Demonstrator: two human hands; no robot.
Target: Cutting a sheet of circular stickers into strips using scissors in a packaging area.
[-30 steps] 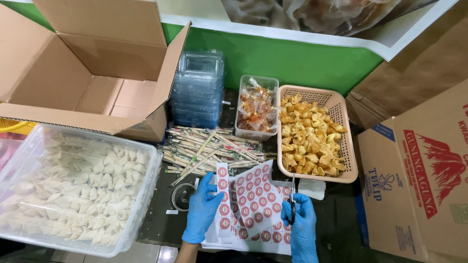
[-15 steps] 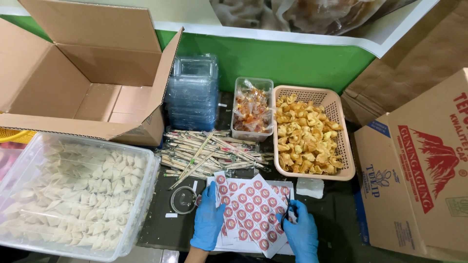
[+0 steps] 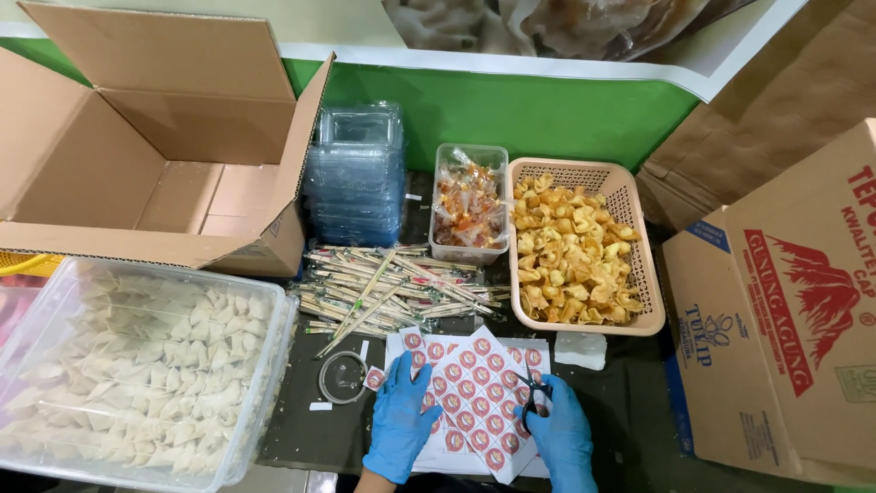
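Sticker sheet (image 3: pixel 474 388), white with rows of round red labels, flat on dark worktop (image 3: pixel 630 411): left hand (image 3: pixel 401 427) fingers pressing it, right hand (image 3: pixel 558 429) fingers grasping black scissors (image 3: pixel 531 391).

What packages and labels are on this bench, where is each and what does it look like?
Sticker sheet: bottom centre under both gloved hands, white with round red labels.
Open carton: top left, plain brown.
Printed carton: right edge, brown with red and blue print.
Clear trays: stacked beside the open carton.
Sachet tub: centre, clear, orange packets.
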